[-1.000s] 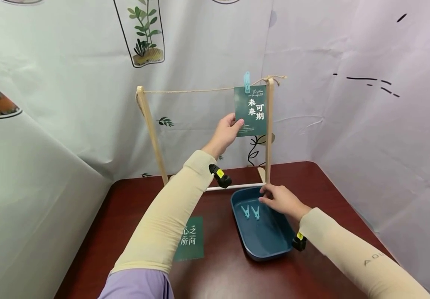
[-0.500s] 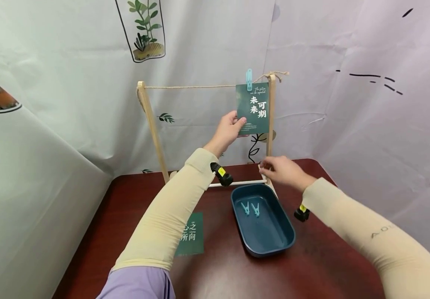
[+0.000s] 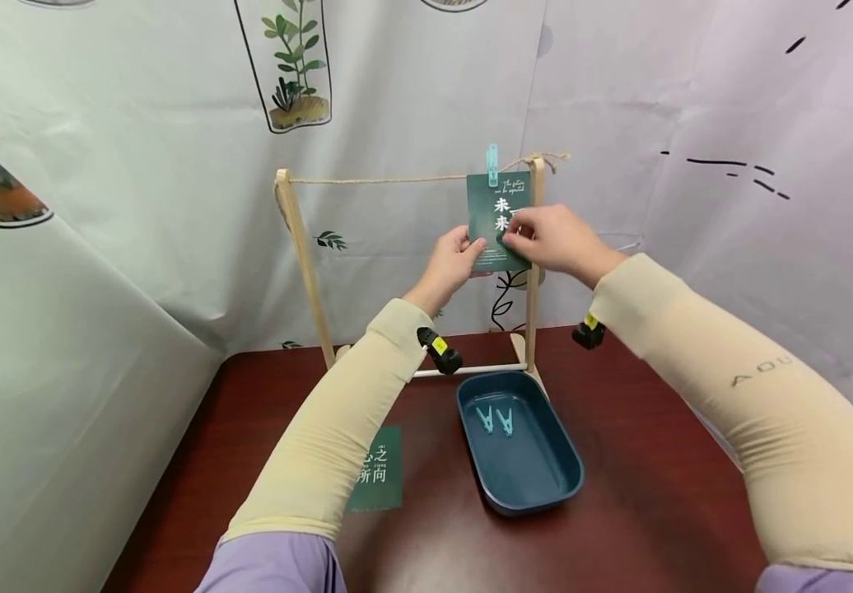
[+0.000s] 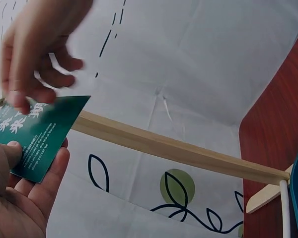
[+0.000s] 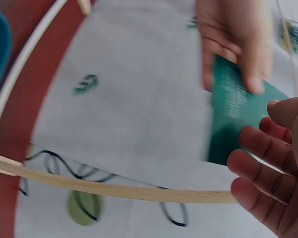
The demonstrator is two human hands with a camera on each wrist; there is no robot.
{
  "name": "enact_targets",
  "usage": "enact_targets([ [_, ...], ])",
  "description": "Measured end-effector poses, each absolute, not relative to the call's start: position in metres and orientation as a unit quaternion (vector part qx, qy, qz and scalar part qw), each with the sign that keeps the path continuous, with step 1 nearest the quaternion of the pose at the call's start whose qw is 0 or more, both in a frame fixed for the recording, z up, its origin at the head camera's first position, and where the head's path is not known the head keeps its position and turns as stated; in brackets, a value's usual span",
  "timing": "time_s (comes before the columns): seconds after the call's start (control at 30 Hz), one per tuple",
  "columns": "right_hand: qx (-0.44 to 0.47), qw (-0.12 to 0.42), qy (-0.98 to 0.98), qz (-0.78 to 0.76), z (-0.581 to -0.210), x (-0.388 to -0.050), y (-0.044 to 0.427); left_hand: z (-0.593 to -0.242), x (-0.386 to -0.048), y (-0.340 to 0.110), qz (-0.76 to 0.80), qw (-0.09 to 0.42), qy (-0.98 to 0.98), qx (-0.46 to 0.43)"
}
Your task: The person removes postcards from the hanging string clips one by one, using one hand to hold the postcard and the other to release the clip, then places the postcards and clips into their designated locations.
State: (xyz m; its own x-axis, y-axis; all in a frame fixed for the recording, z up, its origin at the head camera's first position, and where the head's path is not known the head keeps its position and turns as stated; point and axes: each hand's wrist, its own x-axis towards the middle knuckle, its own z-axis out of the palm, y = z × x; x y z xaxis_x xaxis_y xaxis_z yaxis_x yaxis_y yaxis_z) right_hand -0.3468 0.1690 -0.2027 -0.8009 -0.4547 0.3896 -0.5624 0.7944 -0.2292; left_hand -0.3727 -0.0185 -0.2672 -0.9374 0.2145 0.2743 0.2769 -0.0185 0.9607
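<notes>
A dark green card [image 3: 482,206] with white characters hangs from the twine [image 3: 382,180] near the right post of a wooden stand. A light blue clothespin [image 3: 492,166] fastens its top edge. My left hand [image 3: 447,268] pinches the card's lower left side, thumb in front and fingers behind. My right hand [image 3: 558,239] is in front of the card's right side, its fingers loosely bent. In the right wrist view, nothing shows between the right thumb and fingers [image 5: 258,171], and the card [image 5: 228,114] lies just beyond them. Whether they touch it I cannot tell.
A blue tray [image 3: 530,490] holding two light blue clothespins [image 3: 496,421] stands on the dark red table [image 3: 441,552], in front of the stand's right post [image 3: 533,305]. Another green card [image 3: 385,486] lies left of it, partly hidden by the left sleeve. A printed cloth hangs behind.
My right hand has risen from the tray to the front of the hanging card. The left hand has kept its grip on the card. The two clothespins in the tray have not moved.
</notes>
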Motion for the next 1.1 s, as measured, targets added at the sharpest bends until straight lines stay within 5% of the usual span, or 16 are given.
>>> enact_targets([
  [0.5,0.205,0.216,-0.924,0.240,-0.114,-0.369,0.143,-0.270,-0.372,-0.021,-0.676,0.030,-0.714,-0.178],
  [1.1,0.128,0.048,-0.928,0.346,-0.118,-0.391,0.131,-0.271,-0.374,-0.022,-0.665,0.042,-0.720,-0.194],
])
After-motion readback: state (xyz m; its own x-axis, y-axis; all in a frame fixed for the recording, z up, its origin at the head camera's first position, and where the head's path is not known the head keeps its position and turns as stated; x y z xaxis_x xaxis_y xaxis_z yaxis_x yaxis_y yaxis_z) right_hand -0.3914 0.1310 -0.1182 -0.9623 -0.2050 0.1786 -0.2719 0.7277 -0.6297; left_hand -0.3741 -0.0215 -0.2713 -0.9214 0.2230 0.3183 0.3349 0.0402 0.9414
